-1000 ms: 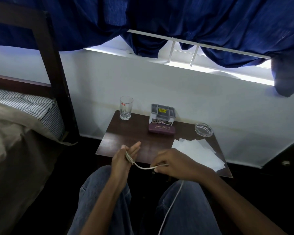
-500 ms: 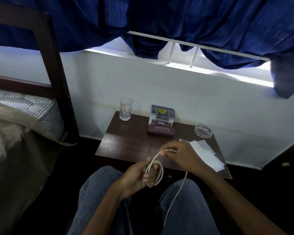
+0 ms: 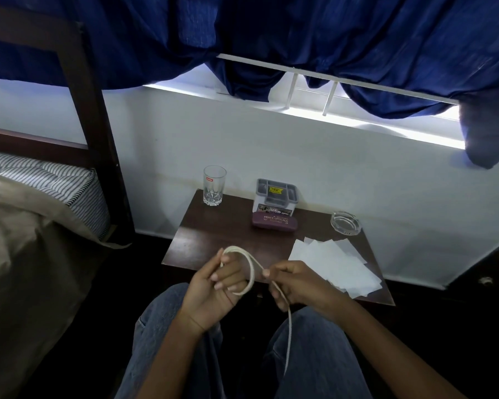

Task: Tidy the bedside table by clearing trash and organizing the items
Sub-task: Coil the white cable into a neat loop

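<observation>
A white cord point(image 3: 252, 270) loops round the fingers of my left hand point(image 3: 213, 286), which grips the coil in front of the dark wooden bedside table point(image 3: 213, 240). My right hand point(image 3: 297, 283) pinches the cord's running part just right of the loop; the free end hangs down between my knees. On the table stand a clear drinking glass point(image 3: 214, 185), a grey organizer box point(image 3: 275, 197), a maroon glasses case point(image 3: 274, 221), a glass ashtray point(image 3: 345, 223) and several white paper sheets point(image 3: 334, 263).
A bed with a striped mattress point(image 3: 49, 182) and beige cover lies to the left behind a dark wooden post point(image 3: 95, 133). Blue curtains point(image 3: 271, 38) hang over the window above the white wall. My jeans-clad knees fill the foreground.
My left hand has risen and turned, and the cord loop round its fingers has grown wider. My right hand has dropped back from over the table to beside the loop.
</observation>
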